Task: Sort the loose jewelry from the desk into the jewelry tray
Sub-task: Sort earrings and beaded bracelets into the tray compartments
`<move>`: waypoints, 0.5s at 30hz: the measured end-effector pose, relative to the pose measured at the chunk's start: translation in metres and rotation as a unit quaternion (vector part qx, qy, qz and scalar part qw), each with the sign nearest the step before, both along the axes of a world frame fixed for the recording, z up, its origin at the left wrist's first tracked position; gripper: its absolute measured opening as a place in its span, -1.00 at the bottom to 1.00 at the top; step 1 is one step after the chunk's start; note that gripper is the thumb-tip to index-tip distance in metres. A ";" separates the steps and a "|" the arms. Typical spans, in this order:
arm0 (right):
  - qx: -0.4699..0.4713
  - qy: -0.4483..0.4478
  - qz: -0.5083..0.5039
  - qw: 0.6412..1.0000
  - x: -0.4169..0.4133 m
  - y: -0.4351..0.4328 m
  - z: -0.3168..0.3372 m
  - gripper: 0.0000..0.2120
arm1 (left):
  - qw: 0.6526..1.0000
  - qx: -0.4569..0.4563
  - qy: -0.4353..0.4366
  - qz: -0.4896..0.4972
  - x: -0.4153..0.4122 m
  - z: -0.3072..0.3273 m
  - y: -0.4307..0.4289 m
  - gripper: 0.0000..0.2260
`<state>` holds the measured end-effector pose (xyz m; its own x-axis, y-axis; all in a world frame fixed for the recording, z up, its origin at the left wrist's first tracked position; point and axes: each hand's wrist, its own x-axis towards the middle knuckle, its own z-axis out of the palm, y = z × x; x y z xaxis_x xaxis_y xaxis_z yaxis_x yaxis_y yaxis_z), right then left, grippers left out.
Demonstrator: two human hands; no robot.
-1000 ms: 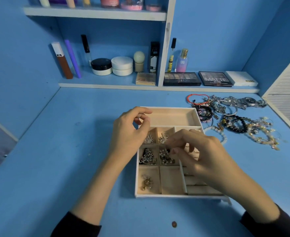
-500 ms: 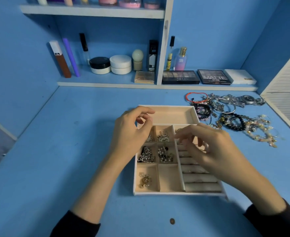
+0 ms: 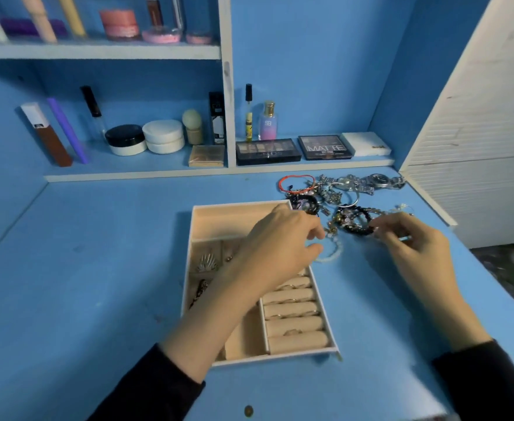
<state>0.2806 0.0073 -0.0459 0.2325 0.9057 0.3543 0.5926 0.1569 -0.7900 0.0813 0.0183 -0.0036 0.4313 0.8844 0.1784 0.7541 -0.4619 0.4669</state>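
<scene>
Head view, left to right. Blue table (image 3: pixel 97 268) below a lower shelf (image 3: pixel 134 174) carrying cosmetics: tubes, two jars (image 3: pixel 146 141) and, further right, eyeshadow palettes (image 3: pixel 267 151).

Centre: the jewelry tray (image 3: pixel 228 221), open and pale-lined, stands on the table. Its far long compartment is bare. The small square compartments on its left hold earrings (image 3: pixel 207 262). The ring rolls (image 3: pixel 293 311) on its right carry several rings. A small round brown object (image 3: pixel 248 410) lies on the table near the front edge.

The left hand (image 3: pixel 280 247) reaches across the tray, its forearm covering the middle compartments and its fingers just past the right rim. Its grip is nearly closed: thumb and forefinger are curled with a narrow gap between them. A pale beaded bracelet (image 3: pixel 331 250) lies on the table at the thumb tip; blur hides whether it is pinched.

Right of the tray, the loose jewelry remains heaped on the table: a red cord bracelet (image 3: pixel 298 182), a silver wristwatch (image 3: pixel 377 179) and a black beaded bracelet (image 3: pixel 355 221), with tangled chains and bangles among them.

The right hand (image 3: pixel 416 253) is over the near right edge of this heap. Its fingers are loosely curled, and the forefinger tip meets the right side of the black beaded bracelet. Whether this grip holds anything cannot be told.

Far right: a white louvred panel (image 3: pixel 477 132).
</scene>
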 end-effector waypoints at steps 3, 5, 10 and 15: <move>0.008 0.002 -0.012 1.000 0.007 -0.001 -0.005 -0.78 | 0.998 -0.004 0.058 -0.006 0.017 -0.005 0.002 -0.81; 0.015 0.010 -0.015 1.000 0.009 0.000 -0.005 -0.77 | 0.994 0.020 0.104 -0.012 0.025 -0.007 0.001 -0.85; 0.014 -0.002 -0.008 1.000 0.004 -0.001 -0.006 -0.78 | 0.986 0.090 0.141 -0.017 0.035 -0.008 -0.003 -0.88; 0.019 -0.012 0.017 1.000 -0.001 -0.002 -0.008 -0.77 | 0.992 0.087 0.091 -0.009 0.035 -0.009 -0.004 -0.86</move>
